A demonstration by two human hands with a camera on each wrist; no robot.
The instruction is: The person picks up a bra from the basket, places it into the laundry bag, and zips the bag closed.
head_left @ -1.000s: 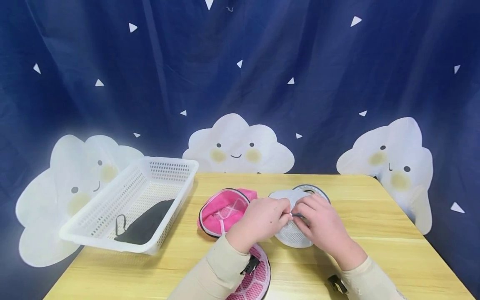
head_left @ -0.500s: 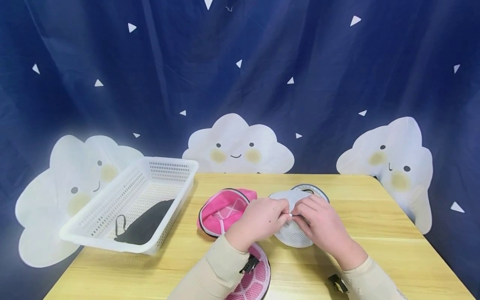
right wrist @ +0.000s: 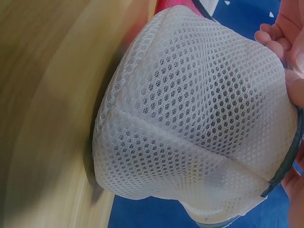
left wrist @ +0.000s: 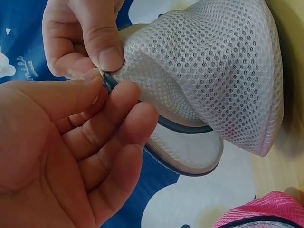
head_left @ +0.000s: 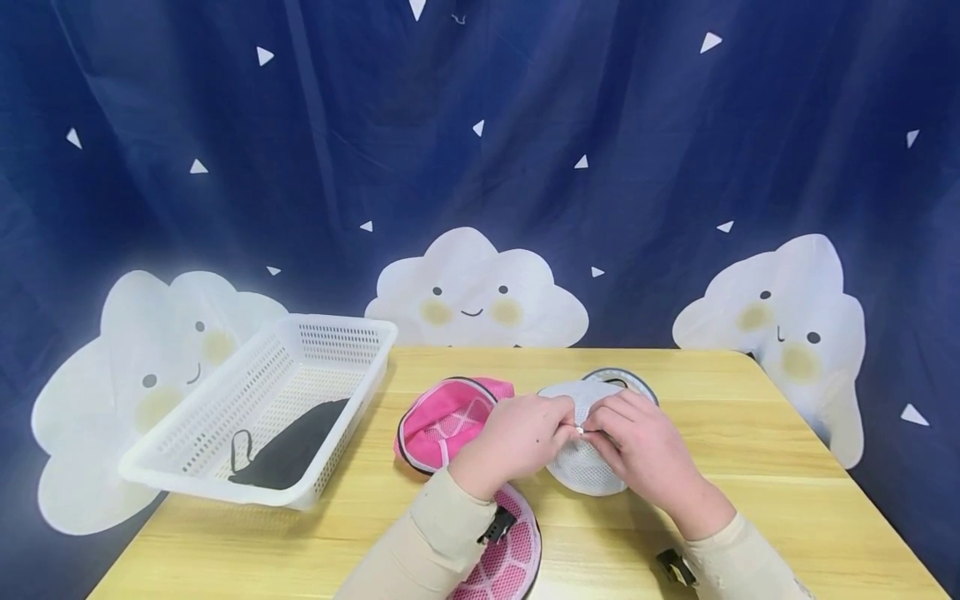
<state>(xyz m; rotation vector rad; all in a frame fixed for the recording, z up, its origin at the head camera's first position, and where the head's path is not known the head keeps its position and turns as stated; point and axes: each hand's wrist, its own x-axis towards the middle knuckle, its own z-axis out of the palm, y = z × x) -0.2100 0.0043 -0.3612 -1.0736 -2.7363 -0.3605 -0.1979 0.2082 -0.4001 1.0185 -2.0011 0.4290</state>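
Both hands meet at the edge of a white mesh laundry bag (head_left: 583,475), which stands on the table with its round lid (head_left: 637,383) folded back behind it. My left hand (head_left: 525,435) pinches the dark zipper end (left wrist: 109,82) between thumb and index finger, while its other fingers curl loosely. Right beside it, my right hand (head_left: 637,437) pinches the same spot. A small pale piece, perhaps the zipper pull, shows between the fingertips in the head view. Honeycomb mesh and dark edging (right wrist: 289,161) fill much of the right wrist view.
A pink mesh bag (head_left: 442,425) lies open left of the hands. Its round pink panel (head_left: 510,554) sits partly under the left forearm. At the left, a white plastic basket (head_left: 281,497) holds a black cloth item (head_left: 296,450) with a strap. Behind hangs a blue curtain (head_left: 480,167).
Both hands stay at the same spot with small fingertip shifts. Less of the dark zipper end shows between them than a second ago. The bag has barely moved.
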